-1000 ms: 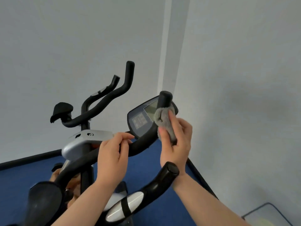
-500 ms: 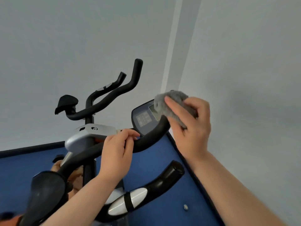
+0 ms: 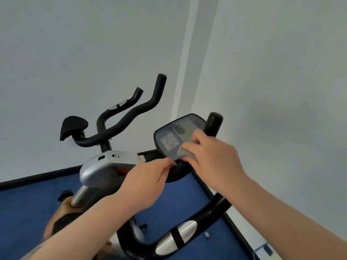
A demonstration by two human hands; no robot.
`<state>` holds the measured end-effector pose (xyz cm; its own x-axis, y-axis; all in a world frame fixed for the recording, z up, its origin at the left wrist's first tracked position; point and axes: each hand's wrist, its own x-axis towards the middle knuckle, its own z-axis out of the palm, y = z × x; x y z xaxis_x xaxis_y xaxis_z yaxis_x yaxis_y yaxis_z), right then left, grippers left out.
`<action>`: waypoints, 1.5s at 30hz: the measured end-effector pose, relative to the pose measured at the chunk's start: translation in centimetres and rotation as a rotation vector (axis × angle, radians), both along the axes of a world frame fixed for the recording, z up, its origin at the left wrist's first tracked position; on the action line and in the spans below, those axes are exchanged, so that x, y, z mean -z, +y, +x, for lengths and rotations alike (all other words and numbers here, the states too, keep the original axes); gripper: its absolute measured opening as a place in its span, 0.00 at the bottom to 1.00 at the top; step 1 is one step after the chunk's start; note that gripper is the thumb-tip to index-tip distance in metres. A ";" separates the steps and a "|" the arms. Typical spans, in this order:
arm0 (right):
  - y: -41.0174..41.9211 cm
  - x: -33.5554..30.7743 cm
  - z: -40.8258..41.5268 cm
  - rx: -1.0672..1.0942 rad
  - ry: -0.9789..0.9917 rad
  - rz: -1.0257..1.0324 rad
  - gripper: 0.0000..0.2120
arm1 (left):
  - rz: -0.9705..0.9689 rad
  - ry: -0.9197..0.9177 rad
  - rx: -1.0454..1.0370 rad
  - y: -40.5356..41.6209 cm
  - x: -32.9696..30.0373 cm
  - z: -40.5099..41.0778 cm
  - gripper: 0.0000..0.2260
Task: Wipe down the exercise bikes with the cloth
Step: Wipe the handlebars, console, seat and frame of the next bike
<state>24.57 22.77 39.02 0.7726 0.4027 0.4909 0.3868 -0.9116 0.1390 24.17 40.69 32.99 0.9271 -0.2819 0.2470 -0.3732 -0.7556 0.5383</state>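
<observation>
The near exercise bike has black curved handlebars [image 3: 210,212] and a dark blue console [image 3: 169,141] with a grey screen. My right hand [image 3: 212,156] presses a bunched grey cloth [image 3: 185,152] against the lower right of the console face. Most of the cloth is hidden under my fingers. My left hand [image 3: 144,184] grips the handlebar just left of the console. A second bike [image 3: 105,160] with a silver frame and black handlebars stands behind it on the left.
White walls meet in a corner close behind the bikes. Blue floor [image 3: 28,212] with a black skirting runs below. A silver pulse sensor [image 3: 176,235] sits on the near handlebar. A small bolt [image 3: 206,234] lies on the floor.
My right hand has come off the upright end of the handlebar with the cloth and dropped onto the console face. My left hand has kept its grip on the handlebar.
</observation>
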 end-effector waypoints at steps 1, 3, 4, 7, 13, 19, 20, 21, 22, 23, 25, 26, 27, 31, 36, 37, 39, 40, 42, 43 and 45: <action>0.1 -0.4 0.1 0.008 0.063 0.021 0.12 | 0.003 0.024 0.055 0.7 -0.1 0.0 0.15; 0.2 -2.2 0.8 0.044 0.033 0.112 0.12 | 0.021 0.039 0.157 2.0 0.0 0.1 0.18; 0.2 -2.7 1.2 0.083 -0.065 0.109 0.12 | 0.020 0.031 0.194 2.5 0.2 0.2 0.19; 2.1 -2.0 0.4 0.232 -0.040 -0.053 0.07 | -0.014 -0.046 0.252 3.4 0.9 0.0 0.20; 3.7 -0.1 -0.7 0.236 0.134 0.100 0.10 | 0.019 -0.123 0.193 6.2 3.6 -0.5 0.29; 5.7 2.2 -2.2 0.316 0.121 0.260 0.09 | 0.150 -0.167 0.191 6.0 4.5 -1.0 0.35; 6.2 2.9 -2.4 0.289 0.181 0.275 0.09 | 0.177 -0.166 0.192 6.1 4.5 -1.1 0.36; 6.2 2.9 -2.2 0.282 0.210 0.292 0.09 | 0.190 -0.165 0.197 6.1 4.4 -1.1 0.36; 5.8 2.3 -1.8 0.294 0.224 0.327 0.09 | 0.172 -0.176 0.200 6.2 4.4 -1.1 0.34; 5.3 1.6 -1.4 0.328 0.211 0.354 0.09 | 0.115 -0.174 0.199 6.4 4.3 -1.1 0.32; 4.6 1.0 -1.3 0.433 0.121 0.389 0.10 | -0.032 -0.125 0.175 6.7 3.8 -1.2 0.25; 5.2 1.5 -1.8 0.462 0.090 0.435 0.10 | -0.079 -0.118 0.162 6.9 3.6 -1.3 0.23; 6.5 2.7 -2.5 0.453 0.078 0.483 0.10 | -0.091 -0.125 0.153 7.3 3.4 -1.6 0.23; 10.4 5.7 -4.3 0.300 0.156 0.566 0.11 | 0.117 -0.176 0.175 9.3 3.2 -3.2 0.34; 8.2 4.7 -4.0 0.490 0.040 0.691 0.13 | 0.174 -0.269 0.104 11.0 4.5 -3.8 0.31; 9.3 5.6 -4.6 0.477 0.008 0.681 0.14 | 0.180 -0.287 0.097 11.0 4.5 -3.9 0.31; 11.2 7.0 -5.5 0.402 0.004 0.605 0.14 | 0.184 -0.307 0.098 11.0 4.5 -4.2 0.29; 11.1 6.9 -5.4 0.368 0.044 0.593 0.14 | 0.171 -0.312 0.109 11.0 4.5 -4.2 0.27; 9.5 5.1 -4.4 0.370 0.147 0.601 0.14 | 0.152 -0.315 0.138 11.2 4.3 -4.3 0.24; 8.6 4.1 -3.9 0.403 0.127 0.595 0.13 | 0.138 -0.319 0.149 11.3 4.2 -4.3 0.22; 8.2 3.8 -3.6 0.511 0.025 0.562 0.13 | 0.108 -0.322 0.163 11.7 4.4 -4.7 0.18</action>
<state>20.95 30.96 35.25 0.8093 -0.3134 0.4968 -0.1052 -0.9094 -0.4023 19.46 52.37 28.62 0.7478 -0.4594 0.4793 -0.6301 -0.7185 0.2944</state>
